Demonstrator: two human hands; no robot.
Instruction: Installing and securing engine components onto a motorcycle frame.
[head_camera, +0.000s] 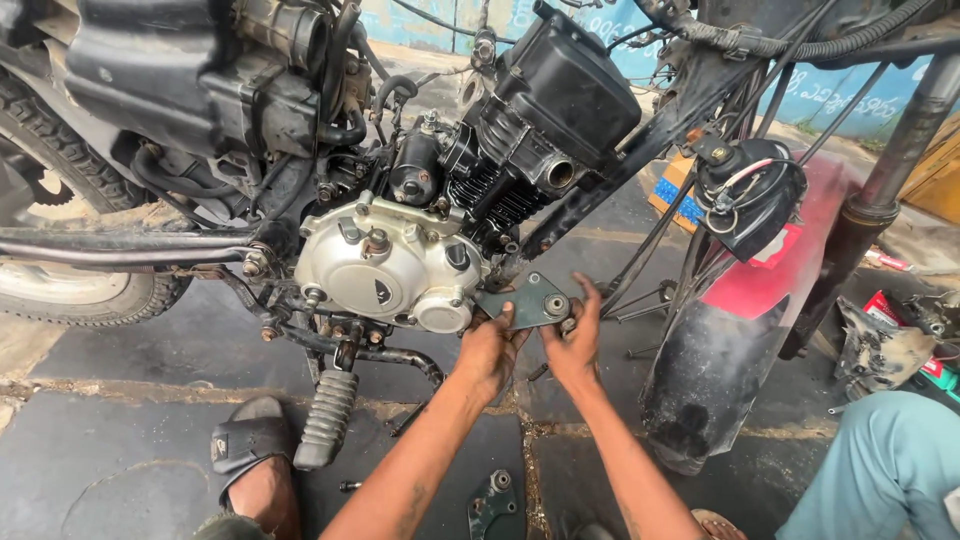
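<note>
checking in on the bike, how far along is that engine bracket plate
Done: the motorcycle is stripped, engine exposed in the frame. In hand: both the left hand and right hand hold a dark bracket plate against the engine's lower front. Left: no bolts show in that plate, and a second similar plate lies on the ground.

The floor is dark, stained concrete slabs split by cracked, dirt-filled joints. Taking the footpeg as landmark: a sandalled foot rests on the floor just left of it, and a small bolt lies just below it. To its right, near the bottom edge, a grey bracket lies flat. Far left stands the rear tyre. Far right lies a heap of what may be engine parts, beside red packets.
</note>
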